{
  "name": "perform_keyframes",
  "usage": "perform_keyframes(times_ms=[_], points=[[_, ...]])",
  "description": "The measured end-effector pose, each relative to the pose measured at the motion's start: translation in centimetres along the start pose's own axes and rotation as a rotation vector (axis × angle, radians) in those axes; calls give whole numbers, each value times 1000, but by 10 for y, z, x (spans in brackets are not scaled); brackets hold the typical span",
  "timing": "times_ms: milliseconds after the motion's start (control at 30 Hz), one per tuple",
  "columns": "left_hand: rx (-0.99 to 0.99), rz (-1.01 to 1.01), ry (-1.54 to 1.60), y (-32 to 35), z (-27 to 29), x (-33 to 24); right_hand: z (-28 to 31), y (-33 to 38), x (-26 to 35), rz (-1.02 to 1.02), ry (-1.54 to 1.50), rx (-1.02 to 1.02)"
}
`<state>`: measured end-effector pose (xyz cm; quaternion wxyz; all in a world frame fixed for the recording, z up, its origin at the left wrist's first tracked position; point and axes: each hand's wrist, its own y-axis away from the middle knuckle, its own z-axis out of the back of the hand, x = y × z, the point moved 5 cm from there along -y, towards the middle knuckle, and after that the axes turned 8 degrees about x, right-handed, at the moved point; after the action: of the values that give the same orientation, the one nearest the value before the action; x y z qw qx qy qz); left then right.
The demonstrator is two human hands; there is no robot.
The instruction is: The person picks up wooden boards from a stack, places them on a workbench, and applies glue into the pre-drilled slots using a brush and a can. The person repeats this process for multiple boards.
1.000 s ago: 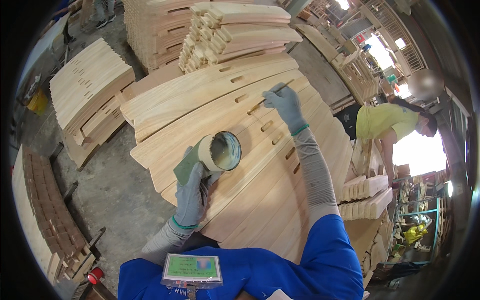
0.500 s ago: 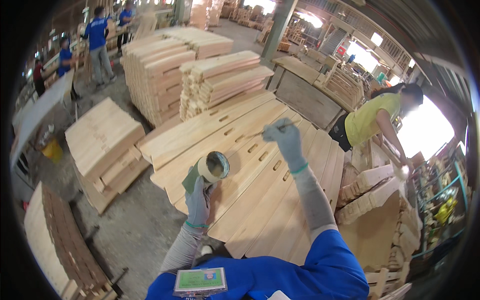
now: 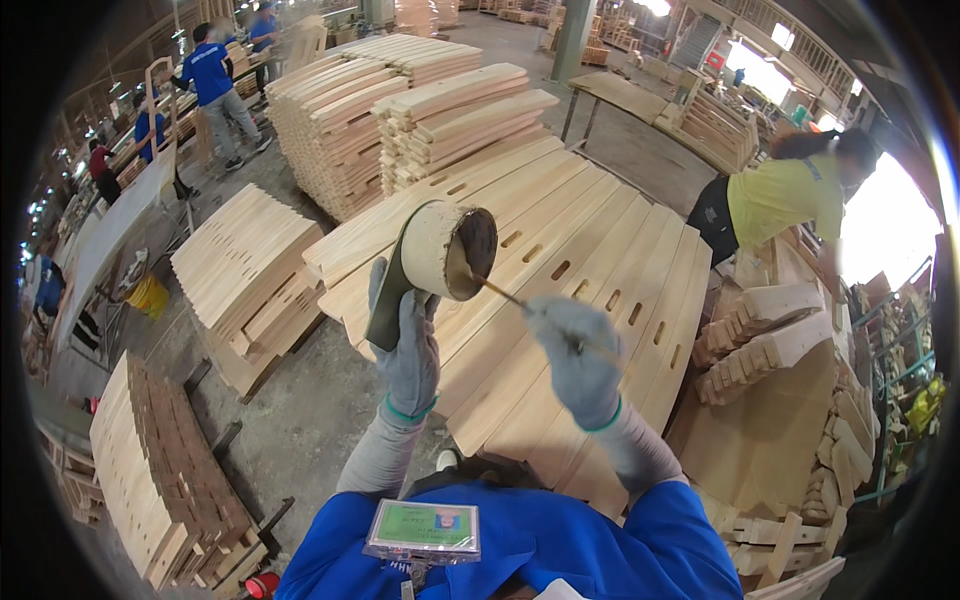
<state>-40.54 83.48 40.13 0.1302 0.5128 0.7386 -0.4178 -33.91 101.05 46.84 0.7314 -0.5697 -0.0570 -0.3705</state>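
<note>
Gloves cover both hands: the left hand (image 3: pixel 408 352) is clamped around a tilted can (image 3: pixel 448 250) together with a dark green pad (image 3: pixel 386 305), holding it up over the slotted boards (image 3: pixel 590 260). The right hand (image 3: pixel 576 358) is closed on a thin stick (image 3: pixel 500 292) whose tip sits inside the can's open mouth. Beyond the boards, a person in yellow (image 3: pixel 785 195) bends at the stack's right side, and lumber piles (image 3: pixel 440 115) stand behind.
</note>
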Motion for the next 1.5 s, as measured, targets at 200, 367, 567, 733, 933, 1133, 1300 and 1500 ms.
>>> perform_keyframes(times_ms=[200,367,567,733,933,1133,1300,1500], points=[[-60,-123,120,2,-15,2,12,37,36,184,-128,180],[34,76,309,12,1,10,19,30,11,-4,-531,-104],[130,72,230,-6,11,2,4,18,-2,-49,-586,-134],[95,83,266,-42,33,9,-34,7,-17,-123,-468,-97],[-43,47,54,-87,89,45,-82,-26,-54,-312,-621,-186],[-193,323,259,-105,145,77,-87,-99,-181,-741,-519,-132],[170,317,-503,-94,192,97,-102,-145,-292,-848,-341,112],[58,512,-171,-99,187,99,-140,-156,-353,-916,-239,277]])
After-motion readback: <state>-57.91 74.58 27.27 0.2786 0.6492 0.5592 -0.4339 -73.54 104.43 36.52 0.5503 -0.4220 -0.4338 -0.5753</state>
